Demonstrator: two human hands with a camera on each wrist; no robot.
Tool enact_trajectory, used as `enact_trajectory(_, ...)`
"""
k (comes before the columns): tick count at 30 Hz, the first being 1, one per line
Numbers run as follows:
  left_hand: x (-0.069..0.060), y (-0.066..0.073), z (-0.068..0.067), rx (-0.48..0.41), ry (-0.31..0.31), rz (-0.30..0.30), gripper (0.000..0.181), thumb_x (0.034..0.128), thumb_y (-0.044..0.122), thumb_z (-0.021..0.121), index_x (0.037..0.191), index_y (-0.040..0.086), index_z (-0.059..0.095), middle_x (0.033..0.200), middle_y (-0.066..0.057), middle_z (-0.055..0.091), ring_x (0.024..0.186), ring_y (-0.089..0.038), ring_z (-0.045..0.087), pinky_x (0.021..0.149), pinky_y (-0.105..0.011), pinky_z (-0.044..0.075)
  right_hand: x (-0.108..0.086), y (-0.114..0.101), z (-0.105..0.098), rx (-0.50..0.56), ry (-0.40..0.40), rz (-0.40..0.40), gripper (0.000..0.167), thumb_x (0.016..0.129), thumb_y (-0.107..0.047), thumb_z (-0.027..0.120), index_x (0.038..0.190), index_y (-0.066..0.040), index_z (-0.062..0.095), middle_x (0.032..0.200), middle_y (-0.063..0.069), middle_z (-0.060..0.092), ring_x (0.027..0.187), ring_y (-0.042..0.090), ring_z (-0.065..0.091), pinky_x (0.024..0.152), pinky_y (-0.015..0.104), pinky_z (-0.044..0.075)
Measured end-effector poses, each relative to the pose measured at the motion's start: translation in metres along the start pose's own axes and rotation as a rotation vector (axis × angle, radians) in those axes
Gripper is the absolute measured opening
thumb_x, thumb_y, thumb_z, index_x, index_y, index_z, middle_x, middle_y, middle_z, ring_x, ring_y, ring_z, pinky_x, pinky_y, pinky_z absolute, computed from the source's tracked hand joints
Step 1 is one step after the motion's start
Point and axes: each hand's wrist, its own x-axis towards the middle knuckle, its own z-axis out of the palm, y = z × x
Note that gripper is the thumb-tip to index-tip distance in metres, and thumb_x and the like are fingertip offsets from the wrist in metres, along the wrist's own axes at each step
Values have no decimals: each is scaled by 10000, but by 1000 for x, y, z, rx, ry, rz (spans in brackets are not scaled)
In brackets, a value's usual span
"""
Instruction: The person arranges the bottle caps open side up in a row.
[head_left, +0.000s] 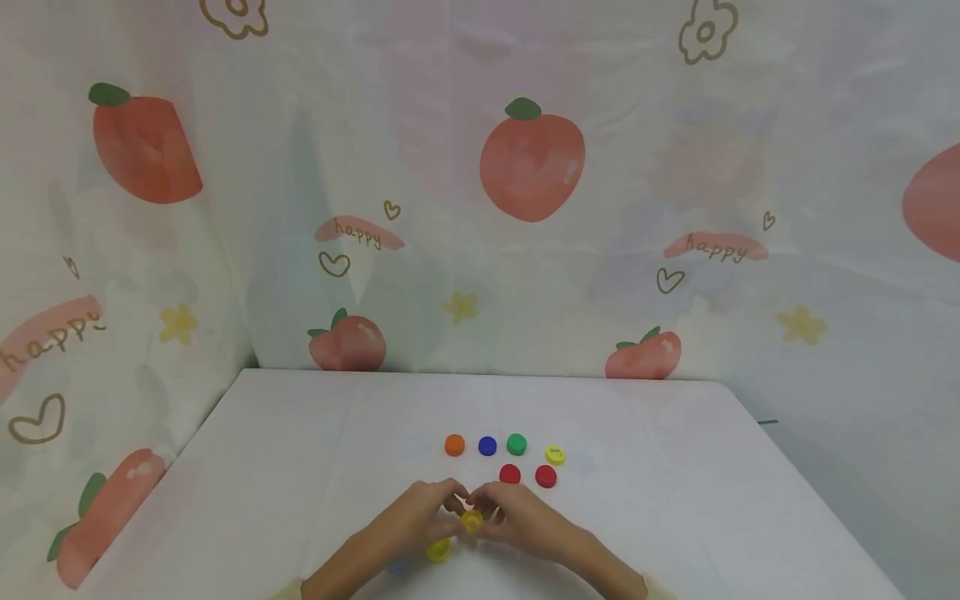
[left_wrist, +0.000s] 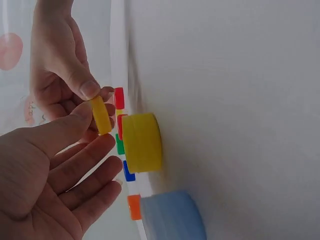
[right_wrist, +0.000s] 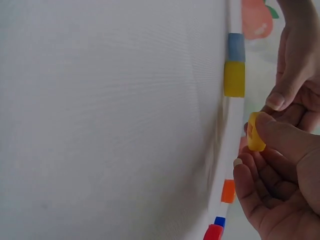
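Toward the person's side of a white desk (head_left: 225,483), two bare hands meet over a small yellow cap (head_left: 472,522), held up clear of the surface. The left hand (head_left: 420,515) pinches it between thumb and forefinger, its other fingers reaching out loosely; the right hand (head_left: 525,515) pinches it from the opposite side. Between the hands and the desk's far edge lie more caps: orange (head_left: 454,445), blue (head_left: 487,447) and green (head_left: 517,444) in a row, a second yellow cap (head_left: 555,455) to their right, and two red caps (head_left: 546,477) closer to the hands. Beside the left wrist stands a larger yellow cylinder (head_left: 438,550), with a pale blue cylinder (left_wrist: 175,217) farther left; the forearm largely hides that one from above, so its full shape is hard to tell. Behind the far edge hangs a fabric backdrop (head_left: 532,283) printed with peaches.
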Motion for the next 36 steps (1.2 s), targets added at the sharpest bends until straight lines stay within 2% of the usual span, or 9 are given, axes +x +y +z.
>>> enact_trajectory(5, -1, 3, 6, -28, -50, -1, 240, 810, 190, 749, 1003, 151, 614, 880, 125, 668, 840, -24, 593, 802, -246, 485, -5, 4, 5, -79, -30, -12, 274, 821, -182, 741, 1074, -96, 677, 871, -159, 628, 765, -1, 556, 724, 167, 481)
enact_trajectory(8, -1, 3, 8, -34, -73, 15, 235, 806, 215, 755, 985, 151, 616, 864, 131, 666, 808, -8, 581, 762, -221, 481, -6, 5, 7, -122, -39, -21, 232, 817, -174, 746, 1032, -109, 692, 851, -157, 635, 734, -4, 553, 713, 163, 480)
enact_trajectory(13, -4, 3, 11, 35, -62, 86, 258, 810, 244, 753, 1000, 141, 613, 866, 130, 668, 820, -6, 584, 780, -239, 479, -8, 3, 7, -149, -49, 11, 209, 801, -175, 761, 989, -116, 692, 802, -160, 617, 694, 9, 534, 683, 165, 478)
enact_trajectory(15, -5, 4, 11, 58, -62, 94, 270, 809, 257, 753, 1010, 143, 612, 867, 132, 666, 832, -8, 586, 799, -251, 478, -8, 2, 7, -149, -55, 27, 209, 795, -175, 766, 979, -112, 688, 783, -160, 601, 687, 14, 526, 677, 167, 476)
enact_trajectory(25, -5, 8, 12, 66, -116, 5, 283, 804, 253, 759, 1030, 144, 627, 860, 134, 657, 804, -18, 571, 766, -229, 486, -8, -2, 10, -179, -66, 84, 197, 782, -161, 775, 945, -121, 671, 741, -150, 565, 679, 20, 519, 671, 170, 474)
enact_trajectory(31, -4, 6, 12, 93, -115, 3, 282, 797, 260, 764, 1032, 156, 647, 859, 153, 652, 773, -10, 551, 734, -216, 475, -9, -3, 10, -222, -67, 66, 218, 774, -154, 783, 949, -135, 656, 749, -157, 549, 691, 13, 519, 681, 164, 475)
enact_trajectory(36, -4, 4, 11, 115, -119, 9, 262, 802, 255, 758, 1028, 157, 670, 885, 150, 662, 769, 3, 562, 742, -215, 480, -8, -1, 12, -215, -75, 80, 223, 775, -154, 781, 952, -133, 646, 746, -150, 538, 691, 14, 515, 680, 164, 473)
